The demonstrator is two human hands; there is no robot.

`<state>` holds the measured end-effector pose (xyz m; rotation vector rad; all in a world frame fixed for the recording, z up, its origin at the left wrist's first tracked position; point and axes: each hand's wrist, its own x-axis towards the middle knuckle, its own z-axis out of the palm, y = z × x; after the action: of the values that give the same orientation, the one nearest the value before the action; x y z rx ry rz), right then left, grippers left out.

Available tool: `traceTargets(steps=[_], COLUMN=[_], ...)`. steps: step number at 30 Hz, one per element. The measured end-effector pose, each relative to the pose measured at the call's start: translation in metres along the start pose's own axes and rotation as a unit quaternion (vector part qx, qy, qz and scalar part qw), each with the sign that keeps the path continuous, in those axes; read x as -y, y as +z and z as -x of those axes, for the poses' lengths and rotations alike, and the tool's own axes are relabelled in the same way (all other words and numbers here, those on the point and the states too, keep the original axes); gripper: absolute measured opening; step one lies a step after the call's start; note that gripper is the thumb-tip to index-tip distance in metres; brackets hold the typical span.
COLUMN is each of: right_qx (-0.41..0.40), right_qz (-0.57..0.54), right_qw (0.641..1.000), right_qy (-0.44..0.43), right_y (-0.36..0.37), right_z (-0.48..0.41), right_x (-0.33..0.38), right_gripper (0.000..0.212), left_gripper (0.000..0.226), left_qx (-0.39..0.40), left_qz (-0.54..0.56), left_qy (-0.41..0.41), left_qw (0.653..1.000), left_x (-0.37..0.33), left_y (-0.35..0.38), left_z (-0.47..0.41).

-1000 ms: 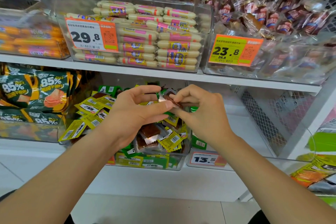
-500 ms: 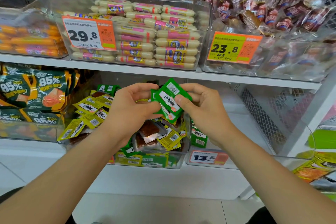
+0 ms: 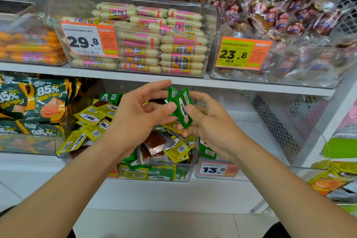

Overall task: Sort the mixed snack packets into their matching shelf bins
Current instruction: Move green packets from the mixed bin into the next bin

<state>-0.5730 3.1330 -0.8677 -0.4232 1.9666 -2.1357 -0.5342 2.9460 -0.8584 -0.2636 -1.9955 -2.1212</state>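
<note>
Green snack packets (image 3: 181, 106) are held upright between both hands above a clear bin (image 3: 191, 162) on the lower shelf. My right hand (image 3: 208, 121) grips them with thumb in front and fingers curled behind. My left hand (image 3: 139, 116) touches their left edge with its thumb, its other fingers spread loosely. The bin under the hands holds mixed yellow packets (image 3: 92, 120), green packets (image 3: 160, 174) and clear packs of brown jerky (image 3: 154, 141). One green packet (image 3: 206, 150) lies in the nearly bare clear bin to the right.
A price tag 13.5 (image 3: 216, 169) fronts the right bin. Dark green 85% bags (image 3: 38, 102) fill the lower left. On the shelf above stand bins of pale sausages (image 3: 164, 48), orange sausages (image 3: 29, 48) and dark wrapped snacks (image 3: 280, 21). Wire mesh (image 3: 276, 121) closes the right side.
One second ago my hands pinched a small brown pack. Then a green packet came up between them, and now it has turned upright in my right hand while my left fingers loosen.
</note>
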Motion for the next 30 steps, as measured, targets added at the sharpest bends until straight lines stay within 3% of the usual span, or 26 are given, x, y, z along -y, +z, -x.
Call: traceTargets(steps=[3, 8, 11, 15, 18, 20, 24, 27, 30], right_qx=[0.005, 0.016, 0.006, 0.018, 0.046, 0.016, -0.024, 0.069, 0.169], right_qz=[0.180, 0.353, 0.376, 0.388, 0.370, 0.404, 0.521, 0.555, 0.585], right_qw=[0.979, 0.918, 0.906, 0.903, 0.915, 0.904, 0.853, 0.817, 0.766], right_qy=[-0.091, -0.178, -0.194, -0.186, -0.157, -0.141, -0.007, 0.138, 0.205], right_y=[-0.007, -0.008, -0.008, -0.015, -0.037, -0.056, -0.090, -0.109, -0.112], right_z=[0.001, 0.003, 0.006, 0.013, 0.016, 0.012, 0.000, -0.008, -0.011], right_x=[0.000, -0.006, -0.007, -0.003, 0.000, -0.003, -0.020, -0.038, -0.050], right_gripper=[0.053, 0.059, 0.060, 0.055, 0.050, 0.044, 0.038, 0.041, 0.038], left_gripper=[0.037, 0.032, 0.029, 0.020, 0.017, 0.018, 0.022, 0.022, 0.027], left_qx=[0.005, 0.031, 0.030, -0.004, 0.010, 0.023, 0.048, 0.072, 0.088], left_qz=[0.003, 0.005, 0.014, -0.069, -0.155, -0.223, -0.453, -0.530, -0.552], left_qy=[-0.016, -0.045, -0.056, -0.003, 0.031, 0.053, 0.122, 0.154, 0.145], left_qw=[1.000, 0.998, 0.998, 0.998, 0.987, 0.973, 0.882, 0.831, 0.816], left_x=[-0.001, -0.001, 0.000, 0.003, 0.007, 0.013, 0.028, 0.040, 0.044], left_y=[-0.001, 0.002, 0.006, 0.019, 0.027, 0.031, 0.040, 0.048, 0.055], left_z=[-0.001, -0.002, -0.003, -0.002, -0.004, -0.007, -0.008, -0.009, -0.011])
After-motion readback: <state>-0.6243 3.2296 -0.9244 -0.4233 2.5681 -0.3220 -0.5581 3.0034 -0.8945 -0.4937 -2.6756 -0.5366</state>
